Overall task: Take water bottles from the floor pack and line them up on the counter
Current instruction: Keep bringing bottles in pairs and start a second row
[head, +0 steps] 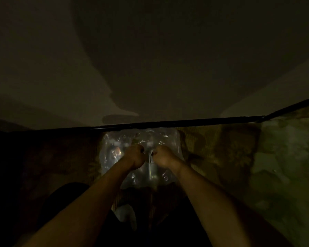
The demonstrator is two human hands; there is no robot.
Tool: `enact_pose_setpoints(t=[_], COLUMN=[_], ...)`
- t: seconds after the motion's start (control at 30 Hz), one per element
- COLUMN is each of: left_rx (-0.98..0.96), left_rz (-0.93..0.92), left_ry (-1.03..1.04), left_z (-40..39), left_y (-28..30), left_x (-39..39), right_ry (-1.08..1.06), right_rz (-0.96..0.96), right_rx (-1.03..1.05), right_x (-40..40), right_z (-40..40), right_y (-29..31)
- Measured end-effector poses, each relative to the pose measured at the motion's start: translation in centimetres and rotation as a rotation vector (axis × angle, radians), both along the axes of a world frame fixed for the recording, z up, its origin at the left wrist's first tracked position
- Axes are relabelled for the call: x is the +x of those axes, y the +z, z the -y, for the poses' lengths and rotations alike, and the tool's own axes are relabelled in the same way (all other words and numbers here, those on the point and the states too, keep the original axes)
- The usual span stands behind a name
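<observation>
1. Step: opening the shrink-wrapped bottle pack (141, 157) on the patterned floor (239, 157), by the wall.
2. Left hand (135, 156) & right hand (165, 156) both fisted, pinching the wrap.
3. Next, prob.: tear wider, pull one bottle out.

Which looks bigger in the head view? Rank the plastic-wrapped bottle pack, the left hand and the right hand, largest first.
1. Plastic-wrapped bottle pack: clearly the largest, spreading out past both hands.
2 and 3. Left hand and right hand: they look alike in size in the dim light, so no ranking between them.
</observation>
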State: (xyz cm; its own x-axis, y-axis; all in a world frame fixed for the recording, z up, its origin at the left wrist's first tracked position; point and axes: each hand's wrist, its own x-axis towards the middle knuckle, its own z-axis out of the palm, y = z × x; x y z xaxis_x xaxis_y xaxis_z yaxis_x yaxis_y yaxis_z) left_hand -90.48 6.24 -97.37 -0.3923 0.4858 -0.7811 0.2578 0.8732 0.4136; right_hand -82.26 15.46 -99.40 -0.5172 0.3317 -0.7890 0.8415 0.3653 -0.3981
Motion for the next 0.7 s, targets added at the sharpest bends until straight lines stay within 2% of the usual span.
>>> enact_pose_setpoints(t=[0.27, 0.7], left_rx=[0.008, -0.038], left_rz=[-0.006, -0.173], left_ry=[0.037, 0.016], left_z=[-1.0, -0.1], left_y=[-4.3, -11.9], left_x=[0.1, 1.1], right_ry=[0.072, 0.082], right_rz=[-0.049, -0.073], right_rx=[0.026, 0.033], right_x=[-1.0, -3.5], right_z=[-0.5, 0.5], right_y=[-5.8, -12.3])
